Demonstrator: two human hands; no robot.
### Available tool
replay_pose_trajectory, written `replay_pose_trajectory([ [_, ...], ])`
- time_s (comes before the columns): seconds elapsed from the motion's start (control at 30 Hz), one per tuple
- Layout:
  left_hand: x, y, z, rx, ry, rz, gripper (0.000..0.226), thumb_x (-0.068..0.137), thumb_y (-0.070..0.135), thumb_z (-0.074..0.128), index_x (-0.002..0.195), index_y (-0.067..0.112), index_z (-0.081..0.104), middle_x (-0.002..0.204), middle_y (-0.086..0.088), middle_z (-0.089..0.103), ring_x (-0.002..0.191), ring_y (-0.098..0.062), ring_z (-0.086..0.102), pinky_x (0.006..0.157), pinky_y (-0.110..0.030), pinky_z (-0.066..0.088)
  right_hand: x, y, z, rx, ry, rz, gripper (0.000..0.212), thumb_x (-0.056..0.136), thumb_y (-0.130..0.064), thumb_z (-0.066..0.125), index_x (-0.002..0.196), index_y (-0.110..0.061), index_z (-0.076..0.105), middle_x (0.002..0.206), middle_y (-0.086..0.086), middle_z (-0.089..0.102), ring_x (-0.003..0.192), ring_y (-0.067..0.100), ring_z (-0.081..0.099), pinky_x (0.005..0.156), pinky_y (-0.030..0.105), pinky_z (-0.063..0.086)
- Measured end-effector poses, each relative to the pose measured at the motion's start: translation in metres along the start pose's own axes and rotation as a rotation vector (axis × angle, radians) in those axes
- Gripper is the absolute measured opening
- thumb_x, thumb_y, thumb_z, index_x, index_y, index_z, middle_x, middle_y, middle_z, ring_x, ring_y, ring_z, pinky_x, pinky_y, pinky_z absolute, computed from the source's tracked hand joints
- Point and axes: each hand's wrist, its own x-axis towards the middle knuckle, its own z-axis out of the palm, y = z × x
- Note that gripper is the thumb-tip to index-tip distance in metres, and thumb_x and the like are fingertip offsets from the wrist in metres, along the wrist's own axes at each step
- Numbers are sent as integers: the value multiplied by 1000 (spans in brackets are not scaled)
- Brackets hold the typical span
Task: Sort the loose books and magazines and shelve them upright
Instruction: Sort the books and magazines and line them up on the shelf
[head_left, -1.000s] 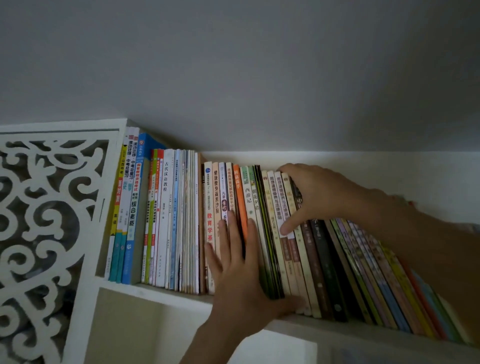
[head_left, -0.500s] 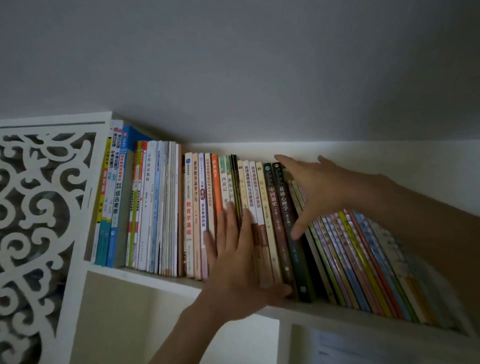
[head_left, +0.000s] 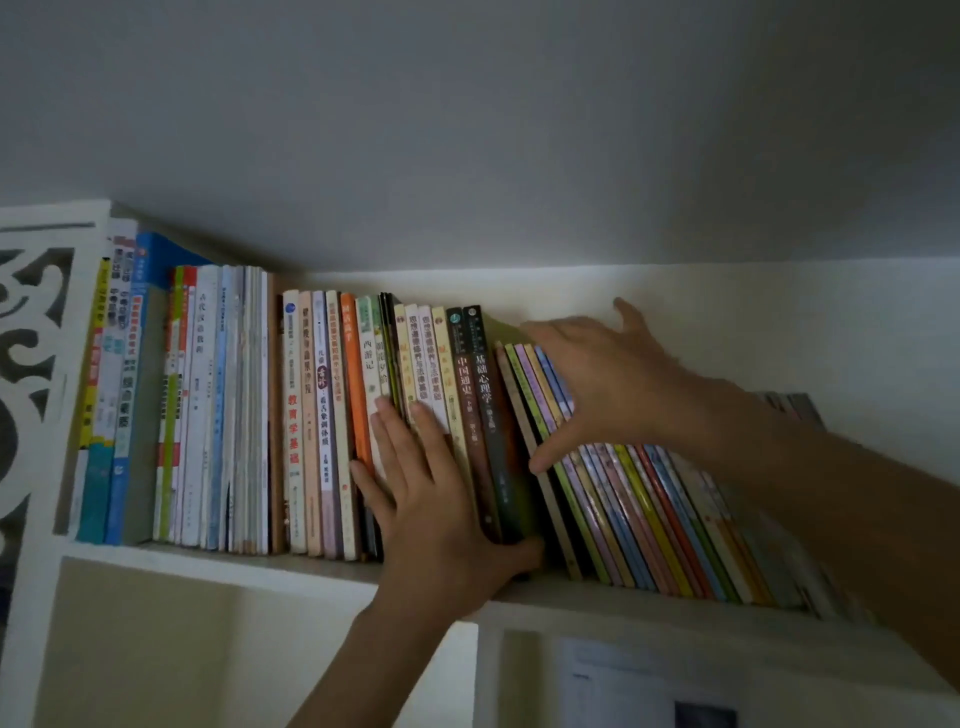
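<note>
A white shelf under a grey wall is filled with thin glossy books. The left hand is pressed flat on the spines; the right hand, fingers spread, is laid on the leaning, perhaps softer, magazines.

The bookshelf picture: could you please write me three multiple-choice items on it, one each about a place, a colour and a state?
1. Where does the left hand lie?
A. flat against upright book spines
B. on the carved panel
C. under the shelf

2. What colour is the spine just left of the left hand's fingers?
A. orange
B. purple
C. black

3. How do the thin books under the right hand stand?
A. upright
B. leaning
C. stacked flat

Answers: 1 A, straight fingers press the spines; 2 A, it is bright orange; 3 B, their tops tilt left.
</note>
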Motion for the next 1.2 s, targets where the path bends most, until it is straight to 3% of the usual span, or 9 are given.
replay_pose_trajectory([
  [0.1, -6, 16, 3, 67, 78, 111, 146, 53, 78, 67, 149, 15, -21, 152, -13, -37, 140, -29, -34, 113, -57, -16, -41, 38, -19, 22, 30, 172, 127, 52, -89, 57, 152, -32, 4, 161, -5, 12, 147, 16, 11, 114, 63, -4],
  [0.2, -13, 45, 17, 21, 76, 297, 123, 64, 80, 51, 154, 18, -5, 158, -9, -24, 144, -27, -26, 115, -55, -13, -99, 84, -21, 184, -5, 442, 135, 45, -97, 52, 152, -32, -1, 161, -1, 12, 145, 23, 19, 116, 57, 17],
  [0.33, -24, 72, 37, 12, 26, 283, 114, 67, 83, 34, 154, 16, 3, 160, -11, -15, 146, -28, -19, 115, -57, -13, -171, 92, 7, 474, -278, 728, 143, 40, -85, 55, 154, -20, -1, 154, 11, 31, 133, 28, 42, 109, 41, 38],
  [0.47, -23, 82, 42, 53, 11, 242, 134, 57, 91, 41, 153, 11, -5, 158, -16, -20, 144, -34, -22, 109, -56, -22, -189, 77, 28, 487, -349, 602, 124, 43, -94, 52, 145, -25, 34, 137, 0, 55, 116, 17, 58, 102, 30, 45],
  [0.57, -20, 84, 40, 89, -40, 228, 139, 59, 86, 55, 148, 12, -22, 153, -15, -33, 140, -32, -33, 106, -56, -26, -185, 69, 28, 461, -288, 519, 79, 74, -59, 67, 140, -24, 41, 135, 0, 56, 117, 15, 57, 98, 23, 43],
  [0.7, -12, 64, 30, 122, -76, 289, 132, 69, 68, 67, 148, 15, -26, 151, -9, -39, 140, -24, -36, 106, -52, -30, -174, 59, 37, 528, -190, 479, 71, 79, -49, 70, 139, -24, 44, 135, 0, 57, 118, 18, 57, 101, 28, 44],
  [0.87, -5, 54, 20, 177, -109, 320, 132, 69, 63, 71, 148, 14, -23, 152, -5, -37, 141, -20, -32, 110, -61, -20, -169, 55, 57, 588, -106, 469, 79, 76, -58, 69, 142, -27, 39, 134, -2, 58, 115, 18, 59, 99, 32, 48],
  [0.97, -7, 76, 22, 93, -32, 298, 127, 63, 71, 70, 153, 18, -3, 159, -10, -20, 146, -26, -21, 113, -63, -11, -177, 70, 57, 679, -90, 479, 93, 69, -67, 69, 146, -30, 31, 133, -6, 58, 111, 10, 60, 96, 30, 51],
  [1.2, 28, 128, 35, -86, -15, 535, 107, 71, 70, 63, 152, 22, 11, 161, 6, 9, 148, -14, -10, 119, -50, -7, -167, 87, 68, 800, -140, 423, 131, 45, -78, 76, 148, -48, 1, 144, -13, 46, 124, 8, 52, 98, 35, 52],
])
